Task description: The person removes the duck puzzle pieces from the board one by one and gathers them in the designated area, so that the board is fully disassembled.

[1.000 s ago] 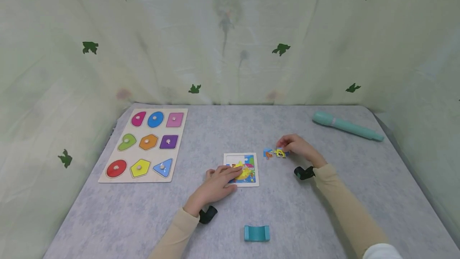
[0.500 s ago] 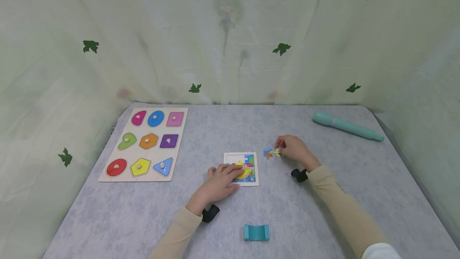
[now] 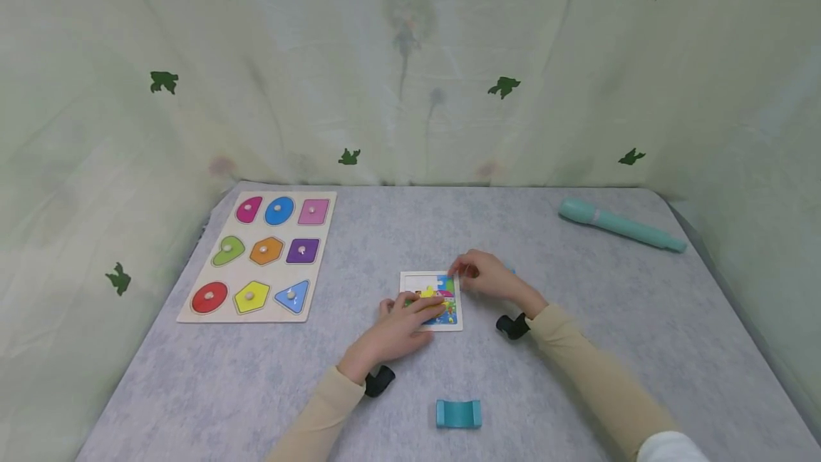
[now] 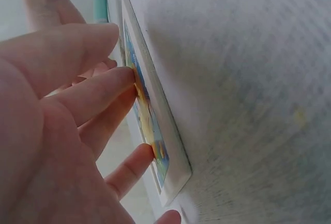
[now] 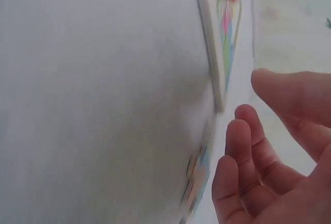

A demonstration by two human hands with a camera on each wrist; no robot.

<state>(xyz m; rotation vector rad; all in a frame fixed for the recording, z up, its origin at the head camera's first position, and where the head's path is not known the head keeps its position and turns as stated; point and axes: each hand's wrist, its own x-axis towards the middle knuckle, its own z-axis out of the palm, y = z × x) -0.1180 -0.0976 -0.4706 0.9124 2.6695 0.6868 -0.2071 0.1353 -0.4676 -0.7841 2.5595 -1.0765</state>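
My left hand (image 3: 399, 328) lies over a small framed jigsaw puzzle (image 3: 453, 319), covering its left part. In the left wrist view its fingertips (image 4: 124, 76) touch the picture surface, and the fingers are fairly straight. The puzzle shows a yellow figure and blue and green parts; a bare white area is at its upper left. My right hand (image 3: 490, 276) is bent at the puzzle's upper right corner. In the right wrist view its thumb (image 5: 289, 92) covers the index fingertip, so I cannot tell if a piece is pinched there. Loose jigsaw pieces (image 5: 196, 180) lie on the table below that hand.
A wooden board (image 3: 256, 276) with knobbed coloured shapes lies at the left. The back right has a long teal stick-like object (image 3: 622, 225). A small teal curved block (image 3: 458, 414) sits near the front. Behind the table hangs a leaf-print curtain (image 3: 410, 91).
My right hand has moved left and slightly nearer, from the loose jigsaw pieces to the puzzle's upper right corner. The left hand has stayed on the puzzle, shifting slightly right.
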